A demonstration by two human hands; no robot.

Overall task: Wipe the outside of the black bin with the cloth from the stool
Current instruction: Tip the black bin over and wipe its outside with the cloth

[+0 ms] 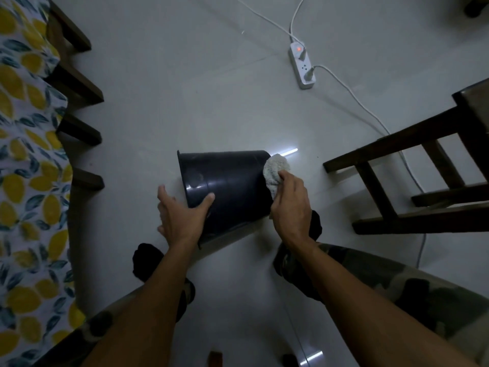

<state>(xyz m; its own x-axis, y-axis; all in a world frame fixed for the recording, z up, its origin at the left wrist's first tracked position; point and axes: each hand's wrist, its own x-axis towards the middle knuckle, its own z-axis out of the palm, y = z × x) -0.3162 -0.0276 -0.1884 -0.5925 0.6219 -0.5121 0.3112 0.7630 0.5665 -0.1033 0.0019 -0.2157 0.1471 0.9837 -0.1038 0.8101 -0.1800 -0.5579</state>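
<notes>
The black bin (232,181) lies tipped on its side on the pale floor, its rim to the left and its base to the right. My left hand (180,215) grips the bin near the rim, thumb on the upper side wall. My right hand (289,205) holds a crumpled white cloth (275,170) pressed against the bin's base end. The dark wooden stool (412,165) stands to the right, only partly in view.
A white power strip (301,64) with a lit red switch and white cables lies on the floor at the back. A table with a lemon-print cloth (29,154) and dark wooden legs runs along the left. My camouflage-trousered legs are below the bin.
</notes>
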